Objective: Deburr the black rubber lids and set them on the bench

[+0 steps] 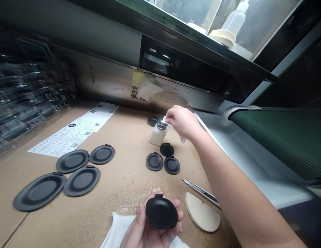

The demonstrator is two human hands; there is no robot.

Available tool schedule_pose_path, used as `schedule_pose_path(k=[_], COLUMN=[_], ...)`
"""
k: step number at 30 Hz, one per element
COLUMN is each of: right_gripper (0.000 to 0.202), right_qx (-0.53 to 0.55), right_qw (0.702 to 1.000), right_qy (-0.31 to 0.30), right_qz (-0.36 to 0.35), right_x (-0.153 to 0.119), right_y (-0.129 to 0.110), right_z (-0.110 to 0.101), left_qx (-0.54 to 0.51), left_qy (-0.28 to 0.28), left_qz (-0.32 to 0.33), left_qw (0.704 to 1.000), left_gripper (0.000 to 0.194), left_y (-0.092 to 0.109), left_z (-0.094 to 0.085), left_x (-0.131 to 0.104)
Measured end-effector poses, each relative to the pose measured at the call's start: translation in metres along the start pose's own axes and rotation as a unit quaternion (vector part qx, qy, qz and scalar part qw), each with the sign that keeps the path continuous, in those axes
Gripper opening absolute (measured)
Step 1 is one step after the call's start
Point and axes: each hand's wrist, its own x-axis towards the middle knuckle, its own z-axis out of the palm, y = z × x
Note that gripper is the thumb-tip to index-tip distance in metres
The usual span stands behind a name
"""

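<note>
Disc: black, round and tabbed, at the near middle, tab pointing to the far side, resting in the left hand.
Left hand: palm up, its thumb along the disc's left edge and its fingers curled round the right, gripping it above a white cloth.
Right hand: farther off, thumb and fingers pinching a white wipe at the top of a pump bottle; a corner of the wipe hangs below the hand.
Pump bottle: upright, whitish, with a metal top; one dark disc lies just beyond it.
Small cluster: three black discs lie close together on the near side of the bottle.
Left group: four more black discs lie nearly edge to edge, tabs facing the far side.
Printed sheets: overlapping on the cardboard, beyond the left group.
Knife: a slim utility cutter lying under the right forearm's left side, just beyond a pale half-round board.
Clear plastic pieces: stacked at far left, blurred.
Green belt: far right, ribbed, past a pale surface.
Squeeze bottle: standing on the far ledge, upper right.
</note>
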Motion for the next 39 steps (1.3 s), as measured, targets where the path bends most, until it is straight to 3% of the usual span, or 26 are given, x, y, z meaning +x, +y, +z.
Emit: schedule_pose_path(k=[3, 5, 8, 11, 16, 22, 28, 33, 36, 39], right_gripper=[0.007, 0.008, 0.008, 0.008, 0.017, 0.016, 0.017, 0.021, 0.015, 0.010], right_qx=[0.022, 0.081, 0.158, 0.156, 0.070, 0.007, -0.101, -0.101, -0.058, 0.021], right_qw=[0.999, 0.993, 0.979, 0.981, 0.992, 0.993, 0.995, 0.995, 0.998, 0.999], right_qy=[-0.004, -0.050, -0.104, -0.080, -0.004, -0.012, 0.014, 0.009, -0.001, -0.011], right_qz=[-0.036, -0.068, -0.075, -0.077, -0.104, -0.117, -0.023, 0.005, -0.010, -0.040], right_x=[-0.052, -0.090, -0.136, -0.157, -0.164, -0.168, -0.165, -0.156, -0.157, -0.166], right_y=[-0.015, -0.025, -0.036, -0.040, -0.038, -0.026, 0.023, 0.061, 0.055, 0.025], right_z=[-0.013, -0.013, -0.002, 0.015, 0.031, 0.028, 0.017, 0.034, 0.042, 0.038], left_qx=[-0.029, -0.030, -0.032, -0.039, 0.009, 0.034, 0.105, 0.082, 0.062, 0.049], left_qy=[0.021, 0.045, 0.077, 0.104, 0.139, 0.137, 0.164, 0.173, 0.159, 0.140], left_qz=[-0.013, -0.015, 0.004, 0.019, 0.017, 0.033, 0.022, 0.015, 0.015, 0.021], left_qw=[0.999, 0.998, 0.996, 0.994, 0.990, 0.989, 0.981, 0.981, 0.985, 0.989], left_gripper=[0.036, 0.036, 0.034, 0.032, 0.027, 0.024, 0.036, 0.042, 0.047, 0.046], left_y=[-0.003, -0.004, -0.005, -0.006, -0.006, -0.009, -0.008, -0.009, -0.010, -0.012], left_z=[0.002, 0.006, 0.016, 0.026, 0.034, 0.035, 0.039, 0.037, 0.034, 0.030], left_x=[-0.002, -0.003, -0.004, -0.005, -0.005, -0.003, -0.005, -0.004, -0.005, -0.006])
